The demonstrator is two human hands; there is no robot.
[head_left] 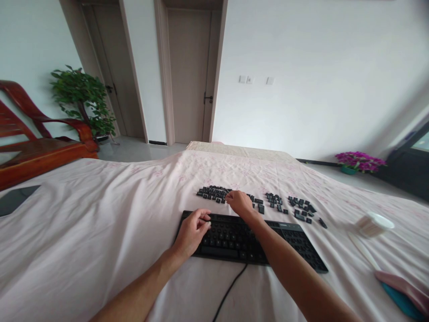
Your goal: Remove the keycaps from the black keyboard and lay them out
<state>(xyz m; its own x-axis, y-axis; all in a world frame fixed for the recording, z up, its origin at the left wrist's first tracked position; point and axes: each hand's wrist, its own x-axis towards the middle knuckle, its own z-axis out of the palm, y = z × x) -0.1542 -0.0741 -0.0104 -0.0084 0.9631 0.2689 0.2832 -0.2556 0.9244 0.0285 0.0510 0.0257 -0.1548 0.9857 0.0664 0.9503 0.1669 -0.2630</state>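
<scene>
A black keyboard (221, 239) lies across the cloth in front of me, its cable (229, 293) running toward me. Keys sit in its middle block, while the right end looks bare of caps. My left hand (192, 230) rests over the keyboard's upper left part, fingers curled and thumb close to the fingertips; what they hold, if anything, is hidden. Beyond the keyboard lie loose black keycaps (209, 193) in several groups. My right hand (239, 202) reaches over the keyboard into them, fingers pinched together and pointing left. Whether a keycap is between those fingertips cannot be made out.
More keycaps (301, 205) lie to the right. A white tub (373, 224) and a brush-like tool with a pink and blue handle (395, 286) are at the right. A dark flat device (16, 200) lies at the far left. Pale patterned cloth (134, 223) covers the surface.
</scene>
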